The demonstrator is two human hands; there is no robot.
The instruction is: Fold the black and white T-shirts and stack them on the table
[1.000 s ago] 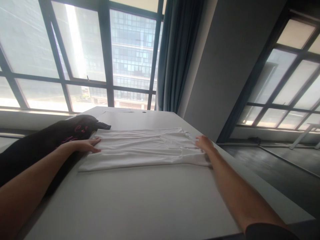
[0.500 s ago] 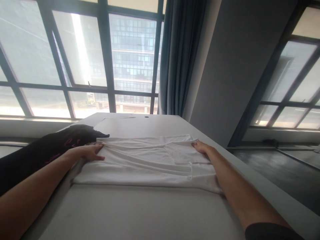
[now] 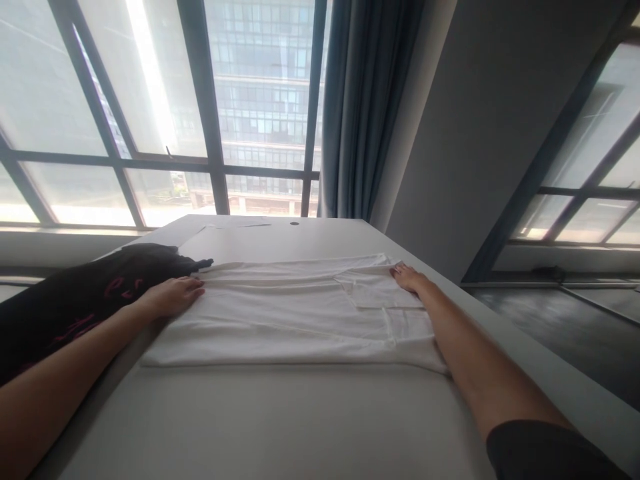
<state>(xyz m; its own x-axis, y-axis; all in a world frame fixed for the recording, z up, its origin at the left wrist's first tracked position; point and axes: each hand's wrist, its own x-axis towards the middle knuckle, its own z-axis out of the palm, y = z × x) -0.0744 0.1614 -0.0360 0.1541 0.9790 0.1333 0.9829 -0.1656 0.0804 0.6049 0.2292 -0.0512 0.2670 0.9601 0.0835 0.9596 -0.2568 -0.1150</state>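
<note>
A folded white shirt (image 3: 290,313) lies crosswise on the white table, with soft creases and a folded-over flap at its right part. On its left edge rests my left hand (image 3: 175,295), fingers stretched onto the fabric, thumb not clearly visible. My right hand (image 3: 407,277) lies at the far right corner of the shirt, its fingers laid on the cloth with nothing seen between them. Beside my left hand is a dark garment (image 3: 120,280) with pink lettering, partly covered by my left forearm.
The white table (image 3: 260,420) stretches toward the windows (image 3: 265,107) and has a round dark hole (image 3: 295,224) near its far edge. Thin white sheets (image 3: 235,224) lie at the back. A blue curtain (image 3: 355,113) and a grey pillar (image 3: 465,120) stand behind on the right.
The shirt's deep folds have flattened and its surface is smoother. My left hand has shifted slightly left, its thumb no longer spread out. My right hand remains at the corner. The view has tilted down slightly.
</note>
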